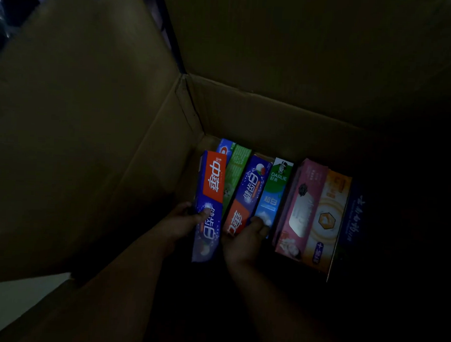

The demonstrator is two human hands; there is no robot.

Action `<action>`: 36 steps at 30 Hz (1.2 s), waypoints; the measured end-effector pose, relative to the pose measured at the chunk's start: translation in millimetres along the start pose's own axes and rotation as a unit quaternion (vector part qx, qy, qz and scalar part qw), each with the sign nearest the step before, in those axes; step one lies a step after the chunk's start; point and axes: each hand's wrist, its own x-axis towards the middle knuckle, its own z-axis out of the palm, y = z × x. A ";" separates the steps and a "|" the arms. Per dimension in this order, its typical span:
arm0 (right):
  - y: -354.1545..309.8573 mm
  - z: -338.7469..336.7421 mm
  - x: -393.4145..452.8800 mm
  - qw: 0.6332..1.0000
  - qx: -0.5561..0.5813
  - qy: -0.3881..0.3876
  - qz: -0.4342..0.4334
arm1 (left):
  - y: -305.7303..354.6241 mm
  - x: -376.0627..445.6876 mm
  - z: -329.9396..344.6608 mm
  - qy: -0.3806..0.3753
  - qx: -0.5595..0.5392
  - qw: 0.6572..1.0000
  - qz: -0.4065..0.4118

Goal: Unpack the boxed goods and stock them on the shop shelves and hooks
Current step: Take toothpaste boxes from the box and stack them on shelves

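Down in the big cardboard box (90,137), toothpaste boxes are lying side by side at about 5 o'clock. The left hand (182,221) is curling its fingers round the blue and red box (209,206) marked 中华 and 健齿白, thumb on top. It is probably light and stiff, a bit smooth, so holding the long sides near one end seems best. The right hand (244,239) is pinching a second 中华 box (246,195). Beside it at 3 o'clock, the green box (274,191) is reading DARLIE and 超白. The pink box (300,208), orange box (326,218) and dark blue box (352,216) are too dim to read.
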 end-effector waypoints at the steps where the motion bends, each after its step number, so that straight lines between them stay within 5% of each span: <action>1: 1.5 2.7 0.9 1.000 0.016 0.011 0.003 | -0.7 1.2 -1.3 -0.004 0.007 1.000 -0.003; 7: 5.4 -6.6 6.2 0.983 0.162 -0.048 0.066 | 0.6 6.5 -6.8 -0.003 -0.005 1.000 -0.028; 14: -9.0 -63.2 1.2 0.921 0.337 -0.163 0.108 | 6.3 7.5 -4.7 -0.026 -0.018 0.999 -0.033; 28: -25.4 -66.2 -24.4 0.933 0.267 -0.238 -0.026 | 9.3 -1.3 10.9 -0.075 -0.109 0.990 0.059; 36: -19.5 -67.5 -28.1 0.925 0.267 -0.268 -0.043 | 14.4 -10.6 14.2 -0.152 -0.013 0.985 0.076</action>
